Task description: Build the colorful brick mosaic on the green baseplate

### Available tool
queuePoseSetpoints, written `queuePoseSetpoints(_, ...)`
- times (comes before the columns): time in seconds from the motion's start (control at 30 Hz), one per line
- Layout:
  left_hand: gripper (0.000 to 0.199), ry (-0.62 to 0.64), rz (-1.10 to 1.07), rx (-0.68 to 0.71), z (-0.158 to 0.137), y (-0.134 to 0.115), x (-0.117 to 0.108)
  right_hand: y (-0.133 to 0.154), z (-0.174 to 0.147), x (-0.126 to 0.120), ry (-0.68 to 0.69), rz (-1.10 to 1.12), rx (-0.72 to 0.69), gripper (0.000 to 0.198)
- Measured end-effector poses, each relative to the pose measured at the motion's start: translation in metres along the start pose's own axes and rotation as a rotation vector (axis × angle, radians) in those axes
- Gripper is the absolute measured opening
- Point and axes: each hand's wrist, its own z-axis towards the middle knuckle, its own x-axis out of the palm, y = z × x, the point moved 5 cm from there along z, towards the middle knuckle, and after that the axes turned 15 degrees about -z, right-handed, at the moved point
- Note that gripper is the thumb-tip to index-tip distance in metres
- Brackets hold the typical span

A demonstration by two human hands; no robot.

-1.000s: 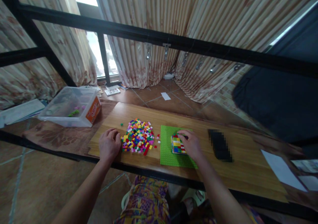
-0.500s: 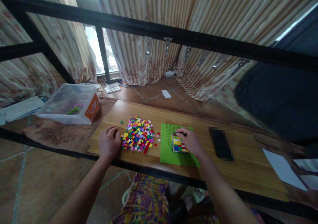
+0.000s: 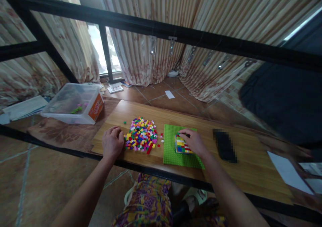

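With only a small block of bricks (image 3: 182,145) built on the green baseplate (image 3: 171,153) and a big pile of loose bricks (image 3: 141,134) waiting, the right hand (image 3: 193,142) is pressing curled fingers onto the block while the left hand (image 3: 112,142) is resting loosely clenched beside the pile.

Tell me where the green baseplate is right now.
In the head view, the green baseplate lies flat on the wooden table, just right of the pile of loose bricks, under the right hand and the multicoloured block.
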Motion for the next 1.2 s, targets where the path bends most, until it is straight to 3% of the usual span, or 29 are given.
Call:
queuePoseSetpoints(0.2, 0.03, 0.009, 0.007, -0.004, 0.001, -0.001, 0.0, -0.011, -0.003, -0.005, 0.002, 0.192, 0.074, 0.03)
queuePoseSetpoints(0.3, 0.03, 0.003, 0.012, -0.005, 0.001, -0.002, 0.0, -0.011, -0.003, -0.009, -0.016, 0.177, 0.069, 0.031)
queuePoseSetpoints(0.5, 0.029, 0.004, 0.021, -0.002, 0.002, -0.001, 0.0, 0.01, 0.005, -0.009, 0.074, -0.047, -0.105, 0.023)
queuePoseSetpoints(0.67, 0.03, 0.005, 0.024, 0.011, 0.001, -0.001, 0.0, 0.015, 0.008, -0.005, 0.104, -0.076, -0.205, 0.022)
queuePoseSetpoints(1.2, 0.028, 0.0, -0.017, 0.004, 0.001, 0.004, 0.003, 0.009, 0.011, 0.0, 0.178, 0.022, -0.239, 0.023)
